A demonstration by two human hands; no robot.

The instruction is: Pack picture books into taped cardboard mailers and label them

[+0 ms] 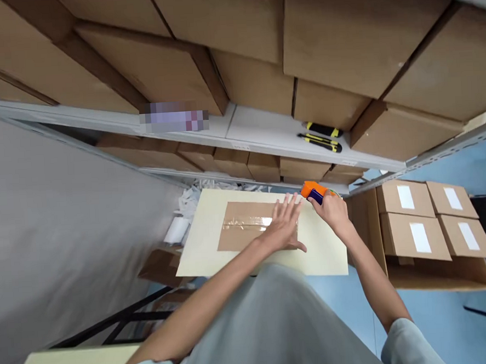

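A flat brown cardboard box (240,240) lies on a pale yellow board (202,256), with shiny clear tape (243,224) running along its middle. My left hand (283,226) rests on the right part of the box, fingers spread and nothing gripped. Just to the right, my right hand (332,212) is closed around an orange and dark blue tape dispenser (314,190), held over the board's back right part near the fingertips of my left hand.
Shelves of cardboard boxes (237,17) rise ahead, with yellow-black cutters (321,142) on the white shelf (260,127). On the right, an open carton (438,280) holds several labelled boxes (415,234). A grey wall (64,215) stands left, beside a white roll (177,230).
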